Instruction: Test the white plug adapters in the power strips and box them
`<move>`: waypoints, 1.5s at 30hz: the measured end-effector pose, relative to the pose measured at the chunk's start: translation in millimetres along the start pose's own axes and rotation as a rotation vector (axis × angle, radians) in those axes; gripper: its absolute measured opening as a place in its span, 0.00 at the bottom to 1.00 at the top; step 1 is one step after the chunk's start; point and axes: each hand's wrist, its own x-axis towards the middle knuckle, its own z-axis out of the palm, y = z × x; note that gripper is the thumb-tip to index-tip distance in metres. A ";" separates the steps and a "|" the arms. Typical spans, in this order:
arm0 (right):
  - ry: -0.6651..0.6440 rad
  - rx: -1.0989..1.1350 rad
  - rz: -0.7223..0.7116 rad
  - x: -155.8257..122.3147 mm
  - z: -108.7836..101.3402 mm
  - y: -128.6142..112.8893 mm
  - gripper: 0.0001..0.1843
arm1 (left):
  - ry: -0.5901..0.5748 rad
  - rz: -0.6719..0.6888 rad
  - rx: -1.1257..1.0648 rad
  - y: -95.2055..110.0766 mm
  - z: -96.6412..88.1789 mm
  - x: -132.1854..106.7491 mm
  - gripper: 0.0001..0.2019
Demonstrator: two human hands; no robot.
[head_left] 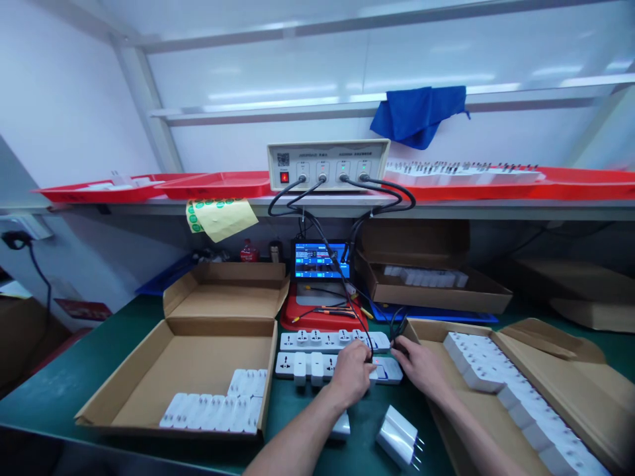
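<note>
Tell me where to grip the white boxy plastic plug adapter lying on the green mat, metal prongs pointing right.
Grip the white boxy plastic plug adapter across its body, coming from above: it lies loose on the green bench mat, with flat faces that suit a pinch. Keep off the metal prongs at its right end.

"On my feed, what was the power strip [292,363] under the left hand [351,373] made of?"

"Smooth white plastic, faintly glossy."

"And beside the right hand [421,365]?"

"A cardboard box [476,410], matt brown paper."

"Nearer you, below the hands?"

"A glossy white plastic plug [397,433] with metal pins [419,449]."
</note>
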 end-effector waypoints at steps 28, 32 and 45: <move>-0.079 0.089 -0.091 -4.5 -27.2 -47.6 0.19 | -0.090 0.031 0.361 -5.9 8.3 -1.7 0.10; -0.067 0.128 -0.065 -4.7 -32.3 -55.4 0.19 | -0.083 0.025 0.386 -3.6 12.7 -0.8 0.12; -0.145 0.319 -0.117 -3.5 -24.3 -99.7 0.22 | -0.150 0.008 0.053 31.3 -82.6 -12.5 0.14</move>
